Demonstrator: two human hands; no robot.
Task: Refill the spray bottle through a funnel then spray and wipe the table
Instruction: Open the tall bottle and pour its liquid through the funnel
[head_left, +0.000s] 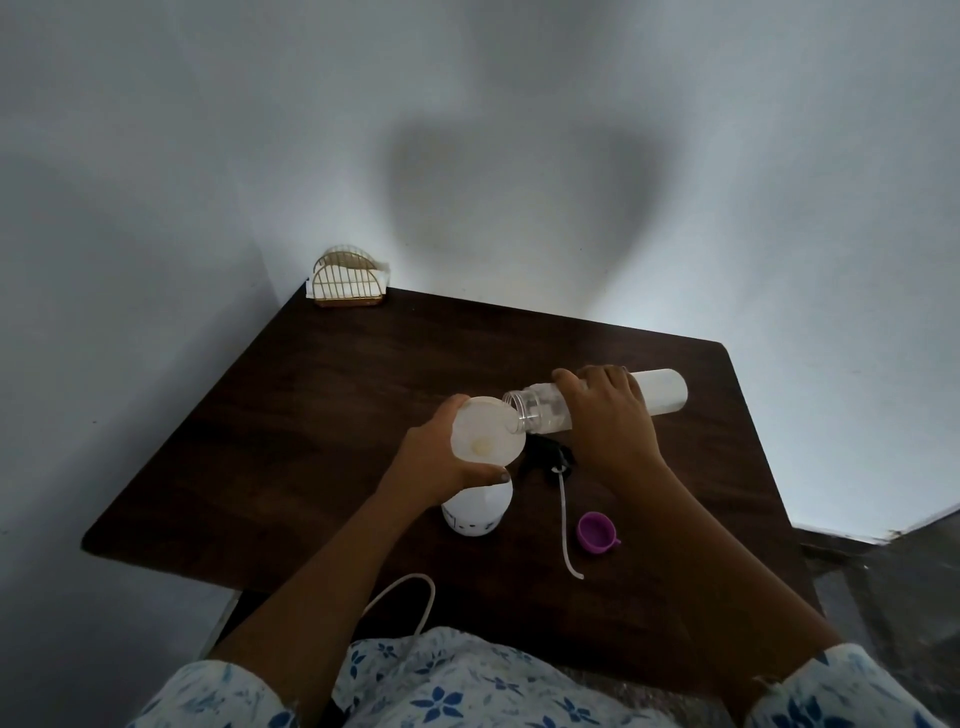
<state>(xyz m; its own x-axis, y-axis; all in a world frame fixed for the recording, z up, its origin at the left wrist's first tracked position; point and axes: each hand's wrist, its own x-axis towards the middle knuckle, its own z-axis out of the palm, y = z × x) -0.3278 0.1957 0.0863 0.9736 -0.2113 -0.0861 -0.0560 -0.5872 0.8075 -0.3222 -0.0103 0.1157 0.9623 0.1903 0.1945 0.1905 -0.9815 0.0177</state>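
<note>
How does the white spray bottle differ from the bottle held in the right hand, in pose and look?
The spray bottle stands upright on the table under the funnel; the held bottle lies almost level in the air, mouth at the funnel's rim. The spray bottle is opaque white; the held bottle is clear near its mouth. Both are uncapped.

A dark brown wooden table (322, 415) fills the middle of the frame, its far left corner set into the meeting of two plain pale grey walls (156, 156). A soft, broad shadow (524, 202) sits on the wall at upper centre. Dim, dark floor (904, 582) shows at lower right, and a gold wire napkin holder (348, 283) stands at the table's far left corner.
</note>
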